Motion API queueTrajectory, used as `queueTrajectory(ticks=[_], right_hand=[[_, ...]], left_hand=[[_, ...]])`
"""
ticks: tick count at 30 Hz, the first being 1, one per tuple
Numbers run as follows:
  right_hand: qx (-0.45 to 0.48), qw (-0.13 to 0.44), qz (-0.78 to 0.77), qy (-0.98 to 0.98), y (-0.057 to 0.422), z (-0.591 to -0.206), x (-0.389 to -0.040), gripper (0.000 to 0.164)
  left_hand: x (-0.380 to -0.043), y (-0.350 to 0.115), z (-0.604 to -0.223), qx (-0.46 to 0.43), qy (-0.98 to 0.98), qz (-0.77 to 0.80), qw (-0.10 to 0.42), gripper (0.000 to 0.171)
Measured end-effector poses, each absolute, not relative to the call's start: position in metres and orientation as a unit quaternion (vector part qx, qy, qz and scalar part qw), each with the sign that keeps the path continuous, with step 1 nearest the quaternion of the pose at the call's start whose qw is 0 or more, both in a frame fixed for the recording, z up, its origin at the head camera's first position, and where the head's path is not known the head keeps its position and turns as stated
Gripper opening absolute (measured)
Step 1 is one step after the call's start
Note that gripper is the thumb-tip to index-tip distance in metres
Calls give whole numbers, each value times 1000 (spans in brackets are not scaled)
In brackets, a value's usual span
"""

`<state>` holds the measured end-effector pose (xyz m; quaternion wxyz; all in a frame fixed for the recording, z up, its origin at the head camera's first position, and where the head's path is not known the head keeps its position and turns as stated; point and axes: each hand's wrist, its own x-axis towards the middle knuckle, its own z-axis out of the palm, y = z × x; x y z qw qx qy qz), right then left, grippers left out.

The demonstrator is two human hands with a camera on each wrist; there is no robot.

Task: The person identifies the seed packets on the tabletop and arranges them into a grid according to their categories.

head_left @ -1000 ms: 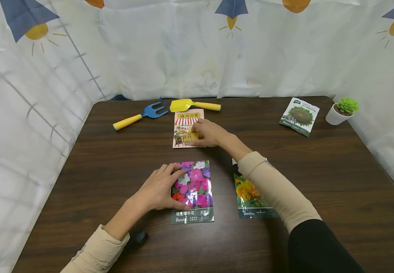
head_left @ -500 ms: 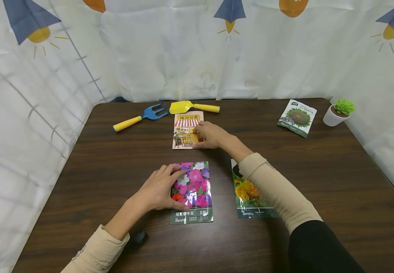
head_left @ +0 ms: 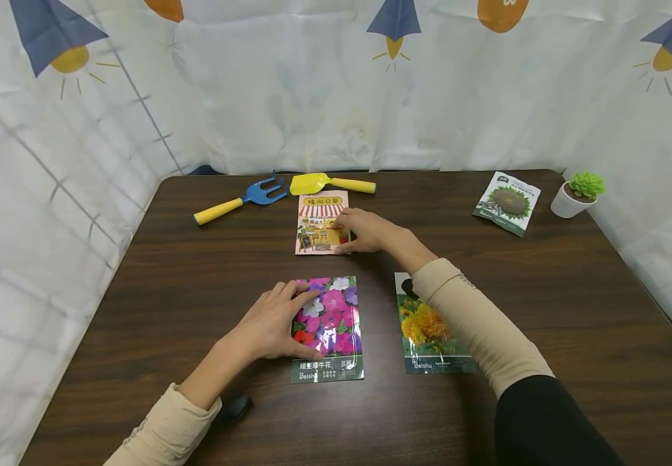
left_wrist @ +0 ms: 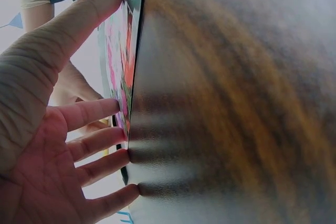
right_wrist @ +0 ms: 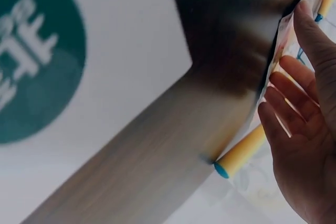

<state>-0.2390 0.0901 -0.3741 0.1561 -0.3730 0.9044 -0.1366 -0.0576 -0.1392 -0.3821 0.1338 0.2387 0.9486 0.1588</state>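
My left hand (head_left: 274, 323) rests over the left side of a seed packet with pink and purple flowers (head_left: 336, 323). In the left wrist view its thumb touches the packet's face, and the fingers (left_wrist: 100, 145) reach the packet and tabletop at its edge. My right hand (head_left: 365, 232) lies at the right side of a pink seed packet with a striped awning (head_left: 314, 223), thumb near its lower right corner. The right wrist view shows those fingers (right_wrist: 286, 114) extended along that packet. Partly under the right forearm lies a yellow-flower seed packet (head_left: 426, 327).
Behind the pink packet lie a yellow toy shovel (head_left: 311, 183) and a blue rake (head_left: 263, 192) with a yellow handle. At the back right are a sunflower seed packet (head_left: 507, 203) and a small potted plant (head_left: 571, 198). A printed curtain (head_left: 313, 97) borders the dark wooden table (head_left: 184, 285).
My right hand has shifted slightly right, showing more of the pink packet. The left hand and the packets keep their places on the table; the head view tilts a little.
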Motion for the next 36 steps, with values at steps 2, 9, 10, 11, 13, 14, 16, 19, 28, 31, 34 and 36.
queueTrajectory(ticks=[2, 9, 10, 11, 13, 14, 16, 19, 28, 31, 34, 36], right_hand=[[-375, 161, -140, 902, 92, -374, -240, 60], [-374, 165, -138, 902, 92, -374, -244, 60], [-374, 165, -138, 902, 92, -374, -245, 60], [-374, 166, -137, 902, 92, -374, -245, 60], [-373, 166, -135, 903, 92, -374, -245, 61], [-373, 166, -134, 903, 92, -374, -245, 61], [-373, 164, -133, 903, 92, -374, -244, 61], [-375, 160, -136, 903, 93, -373, -244, 61], [-379, 145, -160, 900, 108, -365, -238, 62], [-384, 137, -170, 897, 116, -364, -234, 63], [-386, 135, -182, 894, 124, -364, -228, 63], [-384, 136, -189, 893, 128, -365, -223, 64]], left_hand=[[-58, -139, -382, 239, 948, 159, 134, 111], [-58, -139, -381, 239, 949, 157, 134, 111], [-58, -139, -381, 239, 949, 156, 135, 111], [-58, -139, -381, 239, 949, 156, 135, 111], [-58, -139, -382, 239, 949, 155, 135, 111], [-58, -139, -382, 238, 949, 154, 136, 111], [-59, -139, -382, 238, 949, 154, 136, 111], [-59, -139, -382, 238, 949, 154, 136, 111], [-58, -138, -382, 237, 950, 155, 134, 111], [-58, -139, -382, 237, 950, 157, 133, 111], [-58, -139, -382, 237, 949, 156, 133, 112], [-58, -139, -382, 238, 949, 156, 134, 112]])
